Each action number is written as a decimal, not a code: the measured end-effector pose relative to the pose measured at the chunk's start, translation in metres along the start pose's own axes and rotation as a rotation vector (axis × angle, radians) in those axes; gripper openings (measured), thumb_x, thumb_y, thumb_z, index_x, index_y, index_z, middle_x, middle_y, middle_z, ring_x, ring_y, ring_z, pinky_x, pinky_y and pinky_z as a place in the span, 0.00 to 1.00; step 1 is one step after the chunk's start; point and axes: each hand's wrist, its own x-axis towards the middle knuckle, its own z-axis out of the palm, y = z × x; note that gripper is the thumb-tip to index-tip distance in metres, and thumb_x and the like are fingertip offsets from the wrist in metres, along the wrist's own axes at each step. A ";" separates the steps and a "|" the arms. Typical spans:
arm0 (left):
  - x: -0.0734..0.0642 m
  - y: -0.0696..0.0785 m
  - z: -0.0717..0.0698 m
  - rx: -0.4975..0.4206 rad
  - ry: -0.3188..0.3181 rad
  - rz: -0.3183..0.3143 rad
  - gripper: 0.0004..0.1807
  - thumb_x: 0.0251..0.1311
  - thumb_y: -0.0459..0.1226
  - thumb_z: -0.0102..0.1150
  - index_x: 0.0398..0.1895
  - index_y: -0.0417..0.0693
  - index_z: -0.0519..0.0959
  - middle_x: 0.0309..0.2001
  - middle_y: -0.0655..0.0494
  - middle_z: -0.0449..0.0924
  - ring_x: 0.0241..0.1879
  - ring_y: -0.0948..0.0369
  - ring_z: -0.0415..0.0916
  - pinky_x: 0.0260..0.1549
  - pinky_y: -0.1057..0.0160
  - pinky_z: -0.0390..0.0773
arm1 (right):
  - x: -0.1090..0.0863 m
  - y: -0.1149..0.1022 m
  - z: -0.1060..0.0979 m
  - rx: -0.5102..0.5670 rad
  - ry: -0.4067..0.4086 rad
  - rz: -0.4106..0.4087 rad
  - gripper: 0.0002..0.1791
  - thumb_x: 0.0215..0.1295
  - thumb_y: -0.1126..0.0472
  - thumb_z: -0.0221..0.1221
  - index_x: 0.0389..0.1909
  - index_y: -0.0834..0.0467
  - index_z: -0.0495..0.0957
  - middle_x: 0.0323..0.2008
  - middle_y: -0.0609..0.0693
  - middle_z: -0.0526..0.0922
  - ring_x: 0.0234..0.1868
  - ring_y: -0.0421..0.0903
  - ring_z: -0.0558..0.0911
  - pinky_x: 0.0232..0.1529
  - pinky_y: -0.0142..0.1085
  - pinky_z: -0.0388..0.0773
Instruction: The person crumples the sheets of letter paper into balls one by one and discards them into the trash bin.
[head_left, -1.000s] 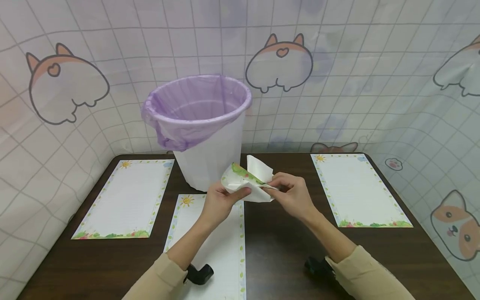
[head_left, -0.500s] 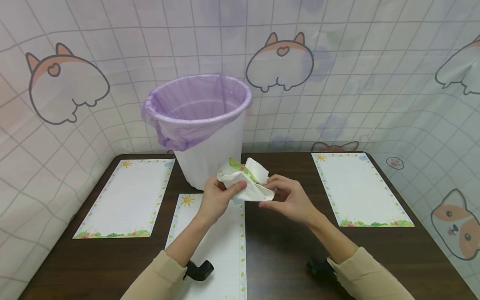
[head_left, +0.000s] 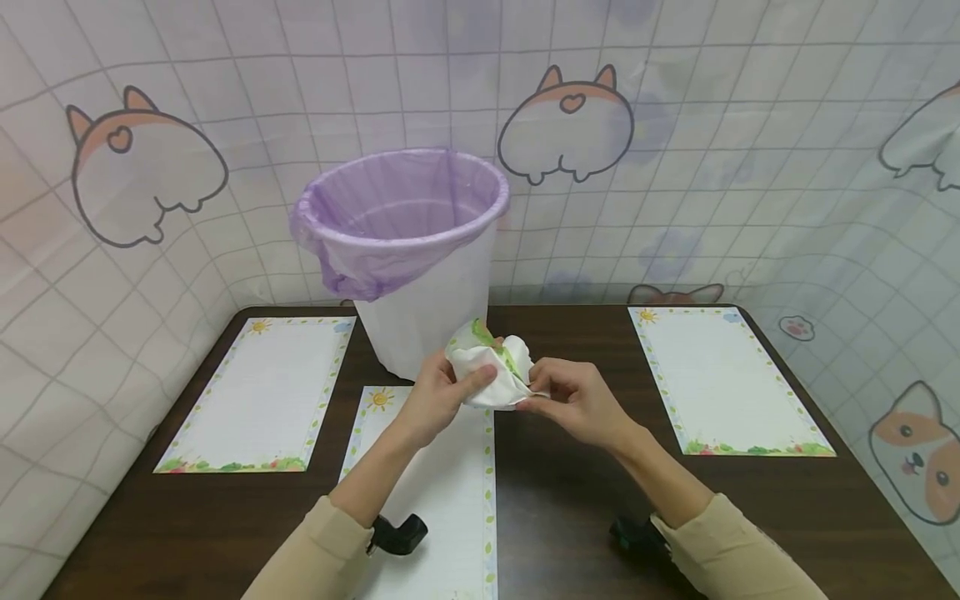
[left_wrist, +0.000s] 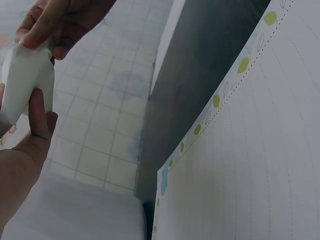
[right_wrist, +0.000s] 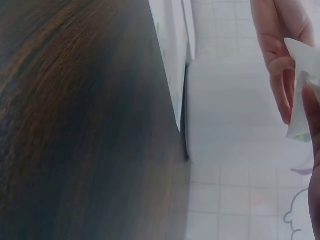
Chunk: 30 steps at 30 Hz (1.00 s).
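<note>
Between both hands, above the table, is a crumpled sheet of paper (head_left: 478, 371), white with a green leafy border showing among its folds. My left hand (head_left: 435, 396) grips its left side, thumb across the front. At the lower right corner of the bundle, my right hand (head_left: 579, 402) pinches the paper between thumb and fingers. In the left wrist view the folded paper (left_wrist: 26, 80) hides part of the fingers. The right wrist view catches only an edge of the paper (right_wrist: 301, 100) at its right border.
Behind the hands stands a white bin (head_left: 423, 329) with a purple liner (head_left: 352, 267) folded over its rim. Flat on the dark table (head_left: 562, 517) lie a left sheet (head_left: 258, 392), a middle sheet (head_left: 438, 508) partly under the left arm, and a right sheet (head_left: 731, 383).
The paper has been folded into a smaller, rounder bundle, its raised white flap now tucked down. My right thumb parted from the paper half a second ago and now pinches it again.
</note>
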 end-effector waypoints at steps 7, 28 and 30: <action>-0.003 0.000 0.004 -0.164 -0.028 -0.101 0.20 0.75 0.26 0.53 0.66 0.32 0.67 0.56 0.48 0.78 0.53 0.57 0.79 0.50 0.61 0.81 | 0.000 0.000 0.000 0.008 0.005 -0.033 0.20 0.48 0.84 0.71 0.32 0.57 0.81 0.33 0.52 0.82 0.24 0.41 0.71 0.17 0.31 0.66; 0.002 -0.003 0.011 -0.094 0.191 -0.100 0.40 0.65 0.23 0.63 0.78 0.43 0.60 0.55 0.49 0.78 0.53 0.57 0.76 0.50 0.65 0.79 | -0.010 0.006 0.005 0.208 0.035 0.066 0.37 0.52 0.88 0.65 0.63 0.73 0.66 0.68 0.66 0.65 0.49 0.55 0.83 0.41 0.42 0.86; 0.003 -0.004 0.012 -0.082 0.197 -0.093 0.38 0.64 0.23 0.64 0.76 0.41 0.63 0.55 0.48 0.78 0.52 0.57 0.76 0.49 0.65 0.79 | -0.010 0.005 0.003 0.218 0.014 0.071 0.43 0.51 0.88 0.66 0.70 0.73 0.62 0.69 0.67 0.64 0.49 0.56 0.84 0.41 0.44 0.86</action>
